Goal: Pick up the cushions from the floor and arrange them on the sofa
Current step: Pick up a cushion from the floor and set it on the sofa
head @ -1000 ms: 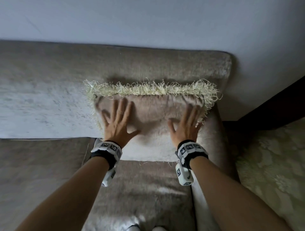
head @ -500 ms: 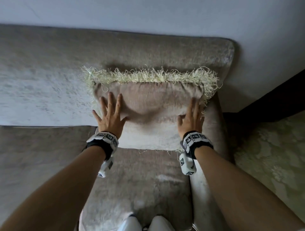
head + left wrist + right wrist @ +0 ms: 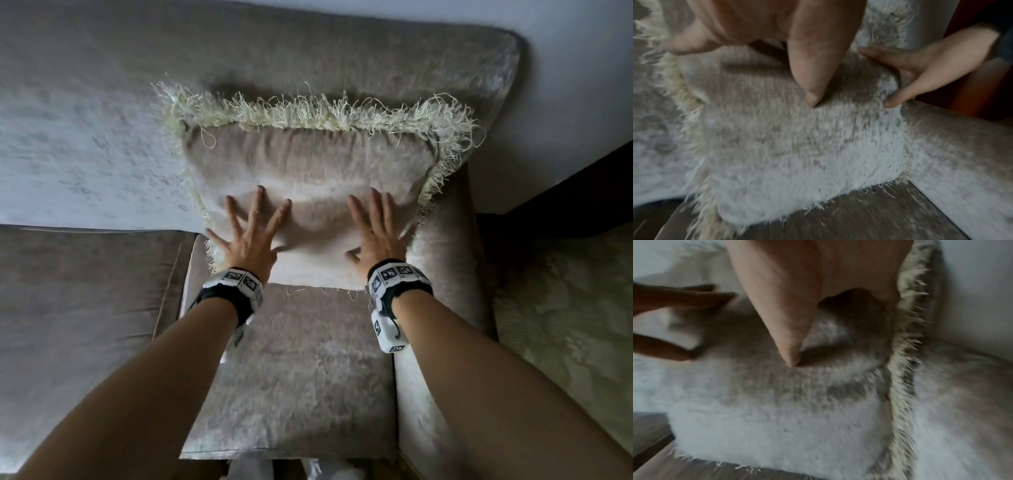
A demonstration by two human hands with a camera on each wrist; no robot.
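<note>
Head view shows our left hand (image 3: 248,240) and right hand (image 3: 376,236) flat with fingers spread, pressing the cushion (image 3: 308,164), a beige plush square with a shaggy cream fringe, propped at frame centre against the sofa (image 3: 85,102) backrest.

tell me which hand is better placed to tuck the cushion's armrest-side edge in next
Right, probably. The right hand lies flat on the cushion nearest the armrest, beside that fringed edge; the left hand presses the opposite side.

Beige fringed cushion (image 3: 308,164), leaning on sofa (image 3: 102,68) backrest, beside armrest
</note>
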